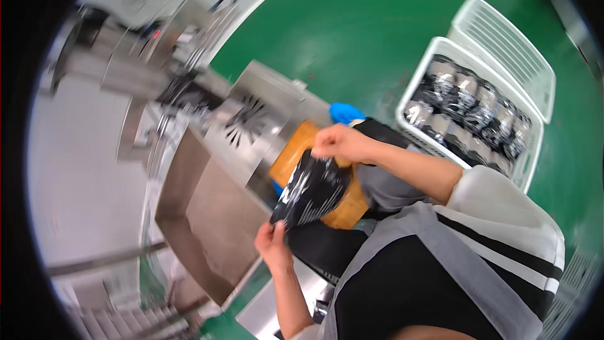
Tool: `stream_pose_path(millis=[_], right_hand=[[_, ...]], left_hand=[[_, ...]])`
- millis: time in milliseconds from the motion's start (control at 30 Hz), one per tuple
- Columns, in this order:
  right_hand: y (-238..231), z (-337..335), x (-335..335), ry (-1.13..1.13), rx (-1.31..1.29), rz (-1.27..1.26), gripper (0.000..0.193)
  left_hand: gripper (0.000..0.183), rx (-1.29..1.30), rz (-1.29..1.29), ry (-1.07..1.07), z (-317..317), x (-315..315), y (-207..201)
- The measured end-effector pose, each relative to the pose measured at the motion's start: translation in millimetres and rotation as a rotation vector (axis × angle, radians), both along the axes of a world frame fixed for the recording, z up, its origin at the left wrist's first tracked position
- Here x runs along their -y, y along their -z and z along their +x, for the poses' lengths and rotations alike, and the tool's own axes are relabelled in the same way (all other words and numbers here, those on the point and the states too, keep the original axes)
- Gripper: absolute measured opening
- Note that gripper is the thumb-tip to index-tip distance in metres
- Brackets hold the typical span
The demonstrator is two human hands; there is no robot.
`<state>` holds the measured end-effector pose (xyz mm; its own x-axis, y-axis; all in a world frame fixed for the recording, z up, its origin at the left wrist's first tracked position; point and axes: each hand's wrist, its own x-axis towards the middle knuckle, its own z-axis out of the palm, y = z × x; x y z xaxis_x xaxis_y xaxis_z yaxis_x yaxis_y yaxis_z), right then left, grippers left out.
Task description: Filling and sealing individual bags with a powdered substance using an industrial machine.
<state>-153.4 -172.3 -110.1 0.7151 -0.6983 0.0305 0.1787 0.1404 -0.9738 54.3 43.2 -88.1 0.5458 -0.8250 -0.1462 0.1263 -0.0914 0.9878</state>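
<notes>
1. Because the head view is tilted and smeared by motion, the steel machine (189, 88) toward ten o'clock is hard to make out, and the print on the black pouch (313, 190) cannot be read.
2. The pouch sits just below the middle of the view, held in the air over a wooden stool (296, 151) that it partly hides.
3. The left hand (272, 244) comes up from six o'clock, wrist bent back, its fingers (277, 230) pinched shut on the pouch's lower corner.
4. The right hand (340, 143) reaches in from three o'clock on a bare forearm and is closed on the pouch's upper edge; its fingertips are hidden behind the knuckles.
5. A steel chute (207, 214) lies at eight o'clock of the pouch, its far end blurred.
6. At two o'clock a white crate (434, 50) stands on the green floor (365, 25), filled with similar dark pouches.
7. A second white crate (503, 44) leans behind it.
8. A blue object (345, 112) peeks out above the right hand, mostly covered.
</notes>
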Motion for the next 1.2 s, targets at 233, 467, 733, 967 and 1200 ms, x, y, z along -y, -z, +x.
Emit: stream_pose_path(millis=[233,467,733,967,1200], right_hand=[[-67,30,-28,-0.397,-0.283,-1.045,0.024],[-34,12,-30,-0.358,-0.268,-0.955,0.022],[-19,-88,-32,-0.314,-0.278,-0.692,0.030],[-40,-122,-44,-0.216,-0.264,-0.539,0.030],[-157,-184,-18,0.060,-0.057,-0.312,0.030]], left_hand=[[0.007,-0.024,-0.279,0.188,-38,46,-5],[0.009,-0.039,-0.276,0.087,-31,42,11],[0.008,-0.010,-0.220,0.061,-36,53,9],[0.009,0.068,-0.208,0.032,-56,71,-15],[0.010,0.118,-0.489,0.236,-109,166,-114]])
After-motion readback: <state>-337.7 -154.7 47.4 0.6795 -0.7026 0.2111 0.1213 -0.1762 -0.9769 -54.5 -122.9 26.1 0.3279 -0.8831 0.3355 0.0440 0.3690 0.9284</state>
